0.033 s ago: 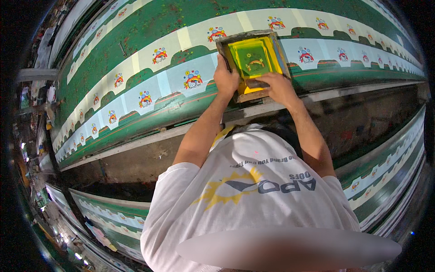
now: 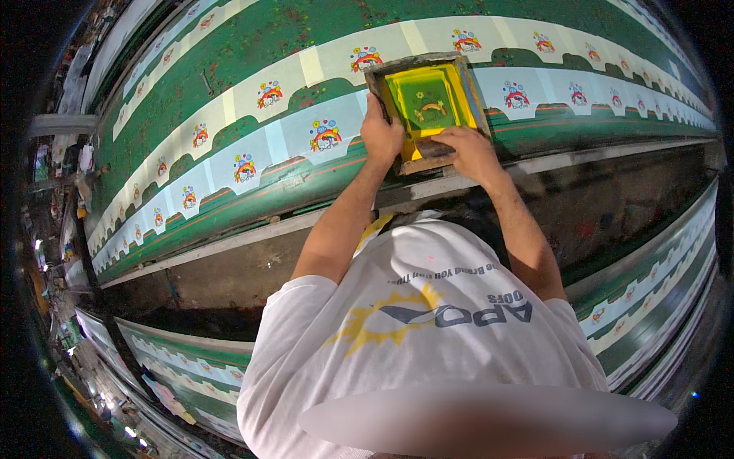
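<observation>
A wooden-framed printing screen point(image 2: 417, 61) lies on the long green table, its green mesh point(image 2: 419, 90) carrying a small rainbow-like picture and streaks of yellow ink point(image 2: 459, 92). My left hand point(image 2: 382, 136) is closed around the left side of the frame. Inside the near end of the frame, my right hand point(image 2: 472, 153) grips a dark-edged squeegee point(image 2: 434, 148) over the yellow ink. The squeegee is partly hidden by my fingers. Pale blue fabric strip point(image 2: 290, 131) runs out on both sides of the frame, printed with colourful cartoon motifs.
A cream printed strip point(image 2: 321, 65) lies farther back on the green table point(image 2: 252, 47). A grey rail point(image 2: 306, 218) borders the table's near edge. Behind me stands another green table point(image 2: 183, 363) with more printed strips. A small metal rod point(image 2: 206, 83) lies at the far left.
My right hand and the squeegee have shifted very slightly toward me within the frame. The left hand and the screen look the same.
</observation>
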Demonstrator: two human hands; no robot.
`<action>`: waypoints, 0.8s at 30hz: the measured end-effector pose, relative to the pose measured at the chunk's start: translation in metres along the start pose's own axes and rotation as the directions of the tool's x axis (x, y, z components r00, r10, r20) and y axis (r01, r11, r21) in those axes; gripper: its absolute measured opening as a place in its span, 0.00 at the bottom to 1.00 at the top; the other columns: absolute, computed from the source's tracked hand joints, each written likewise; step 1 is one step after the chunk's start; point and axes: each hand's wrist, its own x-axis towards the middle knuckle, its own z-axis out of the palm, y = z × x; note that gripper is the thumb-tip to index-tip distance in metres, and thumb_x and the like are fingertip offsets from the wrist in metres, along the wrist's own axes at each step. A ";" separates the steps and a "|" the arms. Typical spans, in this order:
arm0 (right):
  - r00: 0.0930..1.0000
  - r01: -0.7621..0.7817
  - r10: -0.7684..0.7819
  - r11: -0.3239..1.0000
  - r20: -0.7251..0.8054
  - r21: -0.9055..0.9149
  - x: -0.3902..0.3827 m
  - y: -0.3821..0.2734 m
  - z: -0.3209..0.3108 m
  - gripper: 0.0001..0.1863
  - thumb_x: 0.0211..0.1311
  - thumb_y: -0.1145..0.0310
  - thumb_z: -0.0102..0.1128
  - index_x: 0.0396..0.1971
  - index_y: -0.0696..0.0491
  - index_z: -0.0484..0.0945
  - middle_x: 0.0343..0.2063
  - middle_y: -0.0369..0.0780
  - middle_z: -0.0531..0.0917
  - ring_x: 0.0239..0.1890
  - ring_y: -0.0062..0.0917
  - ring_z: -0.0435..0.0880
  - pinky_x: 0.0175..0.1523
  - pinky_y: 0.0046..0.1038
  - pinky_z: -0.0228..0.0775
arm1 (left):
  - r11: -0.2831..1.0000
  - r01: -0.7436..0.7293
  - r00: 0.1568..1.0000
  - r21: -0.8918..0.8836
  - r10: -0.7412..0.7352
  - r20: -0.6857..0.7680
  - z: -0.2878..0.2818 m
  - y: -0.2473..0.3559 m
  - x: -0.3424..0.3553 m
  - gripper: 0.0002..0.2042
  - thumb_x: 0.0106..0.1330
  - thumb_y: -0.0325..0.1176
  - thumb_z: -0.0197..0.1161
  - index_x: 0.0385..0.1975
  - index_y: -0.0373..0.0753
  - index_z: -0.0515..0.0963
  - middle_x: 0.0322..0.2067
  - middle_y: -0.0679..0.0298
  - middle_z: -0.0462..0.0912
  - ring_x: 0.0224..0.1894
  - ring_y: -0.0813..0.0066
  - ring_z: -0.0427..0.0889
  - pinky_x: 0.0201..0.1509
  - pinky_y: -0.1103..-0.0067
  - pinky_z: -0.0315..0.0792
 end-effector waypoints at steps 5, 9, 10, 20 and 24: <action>0.991 0.005 -0.013 0.998 -0.130 -0.063 0.019 0.004 0.009 0.30 0.57 0.86 0.58 0.59 0.48 0.86 0.57 0.41 0.85 0.62 0.40 0.82 0.69 0.40 0.75 | 0.997 0.054 0.997 -0.052 -0.051 0.061 0.006 -0.007 0.008 0.41 0.58 0.23 0.67 0.74 0.20 0.61 0.65 0.33 0.76 0.65 0.38 0.80 0.68 0.61 0.75; 0.990 0.035 -0.036 0.999 -0.133 -0.008 0.071 0.020 0.002 0.28 0.58 0.84 0.58 0.60 0.49 0.85 0.57 0.42 0.85 0.62 0.42 0.81 0.69 0.42 0.74 | 0.997 -0.004 0.998 -0.075 0.008 0.060 0.008 -0.012 0.008 0.41 0.58 0.23 0.67 0.75 0.21 0.60 0.70 0.32 0.71 0.70 0.38 0.75 0.73 0.60 0.71; 0.992 0.041 -0.043 0.999 -0.122 -0.019 0.085 0.024 0.000 0.28 0.59 0.83 0.59 0.60 0.49 0.85 0.57 0.43 0.85 0.62 0.42 0.81 0.69 0.43 0.74 | 0.996 -0.072 0.997 -0.054 0.073 0.020 0.008 -0.013 0.008 0.41 0.58 0.23 0.67 0.75 0.21 0.60 0.71 0.32 0.70 0.70 0.37 0.74 0.74 0.60 0.71; 0.990 0.045 -0.039 0.998 0.137 -0.036 0.185 0.055 -0.032 0.24 0.59 0.72 0.71 0.58 0.47 0.86 0.55 0.47 0.87 0.61 0.45 0.83 0.66 0.46 0.76 | 0.985 -0.157 0.988 0.078 0.155 0.021 0.009 -0.015 0.006 0.42 0.57 0.22 0.66 0.76 0.24 0.61 0.73 0.33 0.66 0.69 0.32 0.67 0.77 0.53 0.64; 0.993 0.113 -0.114 0.992 -0.016 -0.060 0.184 0.058 -0.027 0.22 0.60 0.71 0.69 0.56 0.46 0.87 0.53 0.49 0.88 0.59 0.46 0.85 0.65 0.48 0.77 | 0.990 -0.126 0.992 0.069 0.123 0.042 0.007 -0.014 0.003 0.42 0.57 0.22 0.66 0.76 0.24 0.61 0.73 0.36 0.67 0.65 0.35 0.69 0.75 0.53 0.65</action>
